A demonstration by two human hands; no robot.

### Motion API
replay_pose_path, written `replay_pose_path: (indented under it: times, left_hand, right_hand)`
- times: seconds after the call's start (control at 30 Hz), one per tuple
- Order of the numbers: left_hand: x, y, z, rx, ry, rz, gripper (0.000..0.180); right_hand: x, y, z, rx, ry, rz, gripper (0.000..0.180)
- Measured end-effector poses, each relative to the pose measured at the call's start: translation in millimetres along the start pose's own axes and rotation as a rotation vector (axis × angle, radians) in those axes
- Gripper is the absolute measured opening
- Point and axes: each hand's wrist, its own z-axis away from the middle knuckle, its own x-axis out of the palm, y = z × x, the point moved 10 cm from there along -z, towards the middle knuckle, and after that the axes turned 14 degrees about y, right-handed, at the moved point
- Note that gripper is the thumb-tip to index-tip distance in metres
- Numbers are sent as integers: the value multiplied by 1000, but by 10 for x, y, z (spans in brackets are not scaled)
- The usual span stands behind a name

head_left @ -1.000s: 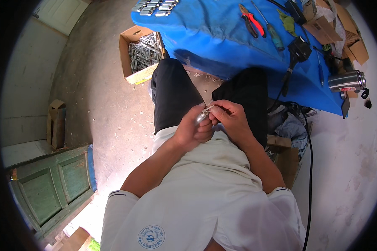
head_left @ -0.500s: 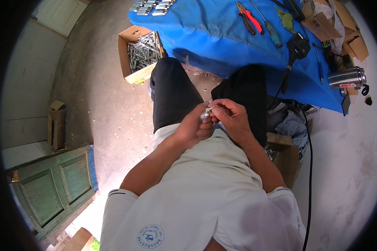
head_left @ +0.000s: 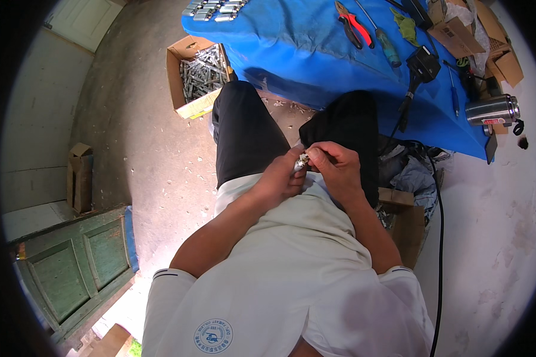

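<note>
Just above my lap, my left hand (head_left: 281, 177) is closed around a small silver metal part (head_left: 300, 164), whose upper end sticks out past the thumb. That end has a brassy and whitish look, too small to make out. My right hand (head_left: 340, 169) is closed beside it, thumb and forefinger pinched at the part's tip. Whatever sits between those fingertips is hidden. Several silver metal pieces (head_left: 207, 11) lie in rows on the far left corner of the blue-covered table (head_left: 292, 50).
Red-handled pliers (head_left: 355, 27), a screwdriver (head_left: 388, 47) and a black device with a cable (head_left: 423, 64) lie on the table. A steel flask (head_left: 492, 110) is at its right edge. On the floor stands a cardboard box (head_left: 174, 77) of metal strips. A black cable (head_left: 441, 250) hangs at right.
My right hand has shifted slightly right, and its fingers have drawn back from the silver part. More of the part's tip now shows. The left hand has turned slightly.
</note>
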Motion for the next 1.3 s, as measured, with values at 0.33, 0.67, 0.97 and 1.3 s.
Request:
replay_pose_path:
  times: [0.33, 0.67, 0.97, 1.3]
  left_hand:
    - [1, 10, -30, 22, -27, 55, 24]
    - [132, 90, 15, -3, -202, 95, 39]
    - [141, 15, -36, -60, -277, 89, 55]
    - [123, -33, -62, -141, -258, 158, 59]
  right_hand:
    - [-1, -52, 32, -5, -11, 41, 17]
    - [193, -11, 72, 103, -247, -168, 21]
    - [236, -54, 8, -139, -256, -27, 19]
    - [203, 75, -46, 40, -207, -69, 20]
